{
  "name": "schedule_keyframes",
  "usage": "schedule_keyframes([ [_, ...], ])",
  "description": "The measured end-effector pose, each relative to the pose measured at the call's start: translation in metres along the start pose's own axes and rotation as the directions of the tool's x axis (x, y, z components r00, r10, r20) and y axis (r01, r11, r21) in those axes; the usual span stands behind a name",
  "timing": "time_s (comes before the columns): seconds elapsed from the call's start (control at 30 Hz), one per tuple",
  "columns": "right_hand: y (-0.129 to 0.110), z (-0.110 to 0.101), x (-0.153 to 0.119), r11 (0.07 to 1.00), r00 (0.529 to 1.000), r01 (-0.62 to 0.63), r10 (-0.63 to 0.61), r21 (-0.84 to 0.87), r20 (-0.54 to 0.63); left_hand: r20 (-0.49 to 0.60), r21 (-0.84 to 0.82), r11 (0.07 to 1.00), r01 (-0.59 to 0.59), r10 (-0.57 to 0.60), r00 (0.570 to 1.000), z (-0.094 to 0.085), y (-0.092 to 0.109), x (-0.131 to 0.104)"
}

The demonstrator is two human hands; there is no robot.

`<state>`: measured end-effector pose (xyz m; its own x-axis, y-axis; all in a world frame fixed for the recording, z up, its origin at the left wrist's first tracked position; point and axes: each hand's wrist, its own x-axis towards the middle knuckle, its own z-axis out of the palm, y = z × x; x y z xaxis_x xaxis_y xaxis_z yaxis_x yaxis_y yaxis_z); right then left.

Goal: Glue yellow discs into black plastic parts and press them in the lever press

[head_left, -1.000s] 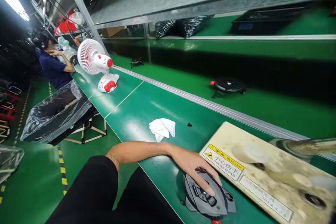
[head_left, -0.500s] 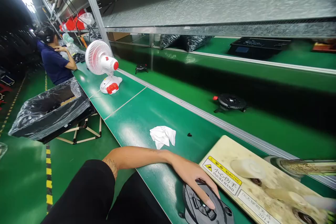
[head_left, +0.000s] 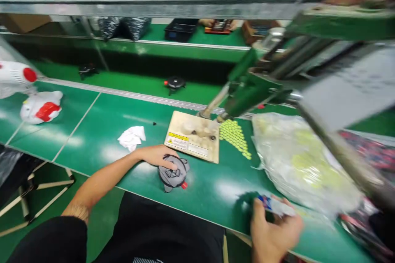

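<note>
My left hand (head_left: 160, 157) grips a round dark-grey plastic part (head_left: 173, 176) with feet and a red tab, which lies on the green bench. Its thumb presses across the top, and the other fingers are partly hidden at the far edge. Off to the right, above the bench front, my right hand (head_left: 274, 230) has its fingers around a small blue-and-white item (head_left: 276, 205), blurred so that its kind is unclear. Beyond the grey part lies the cream base plate (head_left: 193, 137) of a press, with a yellow warning label.
Rows of yellow-green pieces (head_left: 234, 137) lie beside the press's green arm (head_left: 256, 90). A clear plastic bag (head_left: 296, 160) covers the right side. Crumpled white cloth (head_left: 132, 136) and a white-and-red fan (head_left: 41, 107) are left. Another person's hands (head_left: 207, 22) touch a red tray beyond the rail.
My view has swung to the right, bringing my right hand with the blue-and-white item, the yellow-green pieces and the bag into sight. My left hand stays on the round grey part.
</note>
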<state>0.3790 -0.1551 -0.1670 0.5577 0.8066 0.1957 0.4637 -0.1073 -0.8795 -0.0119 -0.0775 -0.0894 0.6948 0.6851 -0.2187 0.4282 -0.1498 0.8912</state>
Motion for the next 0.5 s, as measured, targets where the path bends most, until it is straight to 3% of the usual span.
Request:
schedule_keyframes([
  [0.17, 0.005, 0.011, 0.001, 0.997, 0.998, -0.033, 0.029, -0.064, -0.056, -0.044, 0.102, 0.994, 0.039, -0.035, 0.998, -0.012, 0.015, -0.014],
  [0.27, 0.001, 0.012, -0.002, 1.000, 0.996, -0.008, 0.006, -0.018, -0.089, -0.177, 0.044, 0.995, 0.088, -0.079, 0.981, -0.020, 0.016, -0.021],
  [0.3, -0.001, 0.010, -0.005, 1.000, 0.989, 0.021, -0.022, -0.011, -0.149, -0.236, 0.033, 0.994, 0.100, -0.089, 0.968, -0.023, 0.015, -0.022],
  [0.4, -0.011, 0.005, -0.021, 0.969, 0.905, 0.241, -0.247, -0.062, -0.346, -0.452, 0.049, 0.992, 0.113, -0.078, 0.888, -0.032, 0.006, -0.018],
  [0.43, -0.016, 0.005, -0.027, 0.945, 0.882, 0.318, -0.326, -0.082, -0.339, -0.518, 0.055, 0.992, 0.112, -0.067, 0.853, -0.034, 0.003, -0.017],
  [0.5, -0.030, 0.009, -0.037, 0.904, 0.882, 0.422, -0.427, -0.072, -0.198, -0.637, 0.051, 0.993, 0.111, -0.053, 0.769, -0.034, 0.000, -0.014],
])
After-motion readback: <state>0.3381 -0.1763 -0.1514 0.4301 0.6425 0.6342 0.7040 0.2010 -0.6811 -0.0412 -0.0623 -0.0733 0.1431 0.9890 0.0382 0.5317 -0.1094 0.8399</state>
